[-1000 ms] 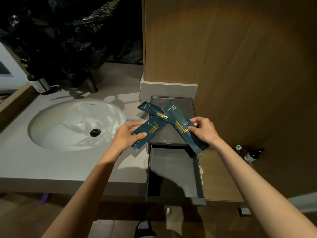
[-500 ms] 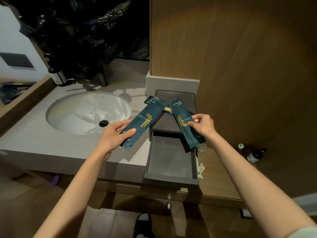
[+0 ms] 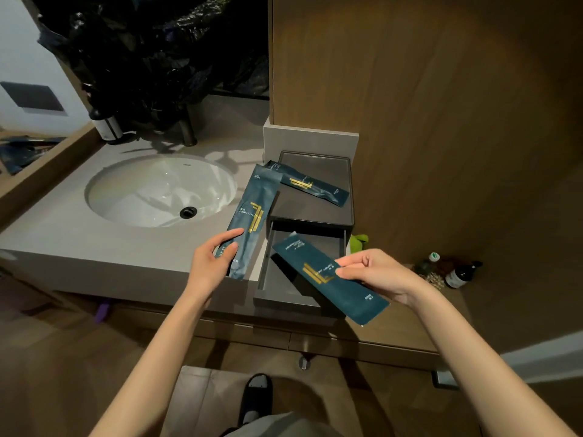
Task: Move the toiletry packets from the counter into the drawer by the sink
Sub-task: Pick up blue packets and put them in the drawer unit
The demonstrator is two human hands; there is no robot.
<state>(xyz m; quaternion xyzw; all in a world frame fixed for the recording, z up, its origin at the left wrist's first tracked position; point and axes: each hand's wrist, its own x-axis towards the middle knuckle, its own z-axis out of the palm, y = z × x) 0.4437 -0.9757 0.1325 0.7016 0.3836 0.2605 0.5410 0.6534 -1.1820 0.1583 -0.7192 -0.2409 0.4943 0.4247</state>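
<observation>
Three dark teal toiletry packets with gold print are in view. My left hand (image 3: 212,263) grips the lower end of one packet (image 3: 252,216), held over the counter edge just left of the drawer box. My right hand (image 3: 375,274) pinches a second packet (image 3: 318,277) that slants over the open grey drawer (image 3: 274,282), its lower end sticking out past the drawer's front right corner. The third packet (image 3: 307,187) lies flat on top of the grey drawer box (image 3: 315,212), untouched.
A white oval sink (image 3: 151,190) sits in the grey counter (image 3: 79,234) to the left, with a dark faucet (image 3: 186,130) and a bottle (image 3: 105,126) behind it. A wooden wall panel (image 3: 441,121) rises on the right. Small bottles (image 3: 457,274) stand on the low wooden ledge at right.
My right hand has carried its packet down off the box top to over the open drawer. My left hand has pulled its packet clear of the others. The third packet stays on the box.
</observation>
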